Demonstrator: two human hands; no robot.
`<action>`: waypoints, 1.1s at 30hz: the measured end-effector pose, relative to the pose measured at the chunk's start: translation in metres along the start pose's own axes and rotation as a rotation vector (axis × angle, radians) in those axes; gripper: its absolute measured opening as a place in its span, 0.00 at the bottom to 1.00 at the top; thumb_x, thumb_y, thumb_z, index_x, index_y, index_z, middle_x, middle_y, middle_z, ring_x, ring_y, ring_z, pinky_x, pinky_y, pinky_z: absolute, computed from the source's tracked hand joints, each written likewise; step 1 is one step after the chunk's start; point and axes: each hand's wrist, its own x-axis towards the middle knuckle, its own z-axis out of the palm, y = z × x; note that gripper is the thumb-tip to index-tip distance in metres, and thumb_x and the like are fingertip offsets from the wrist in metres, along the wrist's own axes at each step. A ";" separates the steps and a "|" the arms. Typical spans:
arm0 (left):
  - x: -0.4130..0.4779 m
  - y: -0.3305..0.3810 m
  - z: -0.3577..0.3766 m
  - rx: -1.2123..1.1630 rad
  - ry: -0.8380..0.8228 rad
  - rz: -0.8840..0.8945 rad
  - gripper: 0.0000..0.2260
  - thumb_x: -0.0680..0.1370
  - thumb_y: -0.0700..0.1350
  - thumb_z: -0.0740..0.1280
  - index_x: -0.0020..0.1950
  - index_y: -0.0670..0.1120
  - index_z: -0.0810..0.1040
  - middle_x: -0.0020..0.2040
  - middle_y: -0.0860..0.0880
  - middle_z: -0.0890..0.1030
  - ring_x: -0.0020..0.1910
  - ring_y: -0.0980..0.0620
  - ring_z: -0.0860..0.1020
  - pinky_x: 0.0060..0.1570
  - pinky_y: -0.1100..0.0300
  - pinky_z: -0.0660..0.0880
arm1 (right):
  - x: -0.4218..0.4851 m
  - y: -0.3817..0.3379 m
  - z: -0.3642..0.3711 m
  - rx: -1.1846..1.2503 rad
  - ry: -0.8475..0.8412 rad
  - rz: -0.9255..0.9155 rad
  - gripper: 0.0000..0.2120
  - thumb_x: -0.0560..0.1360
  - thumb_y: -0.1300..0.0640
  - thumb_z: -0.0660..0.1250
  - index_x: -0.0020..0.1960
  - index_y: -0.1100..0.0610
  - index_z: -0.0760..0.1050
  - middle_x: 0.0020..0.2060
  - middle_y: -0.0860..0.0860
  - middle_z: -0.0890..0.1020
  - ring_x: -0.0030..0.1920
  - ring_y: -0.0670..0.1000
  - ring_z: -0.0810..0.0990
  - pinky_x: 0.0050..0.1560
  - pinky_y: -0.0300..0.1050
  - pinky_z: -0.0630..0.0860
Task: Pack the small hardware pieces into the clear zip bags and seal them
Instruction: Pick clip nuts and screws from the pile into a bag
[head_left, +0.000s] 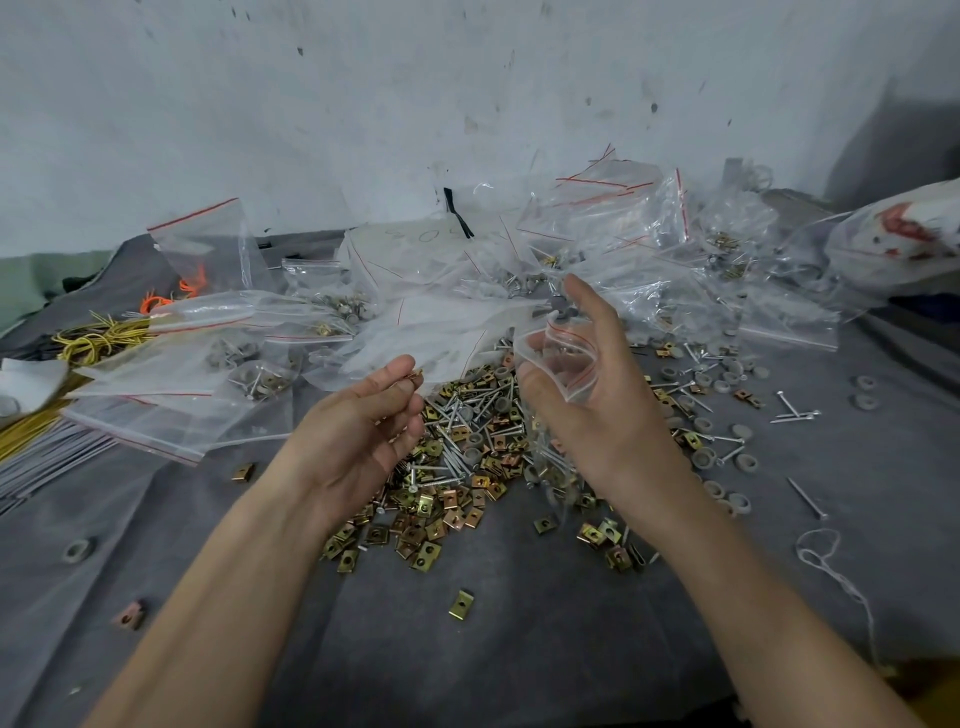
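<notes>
Left hand (358, 421) fingers (387, 372) pinch a brass clip (416, 373); right hand (589, 402) fingers grasp a clear zip bag (567, 364), loose hardware (467, 467) heaped beneath.

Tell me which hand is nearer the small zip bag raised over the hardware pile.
Right. The right hand holds the small zip bag in its palm; the left hand is apart to the bag's left, pinching a brass clip.

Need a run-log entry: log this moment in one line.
left hand pinches brass-coloured clip | right hand holds zip bag, unsealed | hardware pile on cloth
</notes>
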 end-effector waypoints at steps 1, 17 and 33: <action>0.000 0.000 0.000 0.013 0.007 0.007 0.13 0.79 0.32 0.63 0.59 0.43 0.79 0.42 0.48 0.82 0.34 0.57 0.79 0.35 0.65 0.79 | 0.000 -0.001 0.000 0.000 0.002 -0.001 0.33 0.79 0.52 0.71 0.77 0.37 0.58 0.53 0.38 0.79 0.57 0.35 0.77 0.56 0.33 0.71; 0.000 -0.002 0.006 -0.022 0.008 -0.003 0.09 0.81 0.34 0.61 0.56 0.44 0.78 0.42 0.48 0.84 0.33 0.59 0.80 0.38 0.66 0.79 | 0.000 0.002 -0.002 -0.012 -0.008 -0.011 0.32 0.79 0.52 0.70 0.76 0.36 0.58 0.54 0.37 0.79 0.56 0.33 0.76 0.52 0.23 0.70; -0.006 0.013 0.032 0.007 -0.088 0.139 0.07 0.81 0.40 0.63 0.57 0.47 0.79 0.44 0.51 0.82 0.38 0.58 0.79 0.42 0.64 0.79 | 0.000 0.003 -0.002 -0.013 -0.010 -0.023 0.34 0.78 0.49 0.71 0.76 0.34 0.57 0.54 0.35 0.79 0.57 0.35 0.77 0.57 0.36 0.74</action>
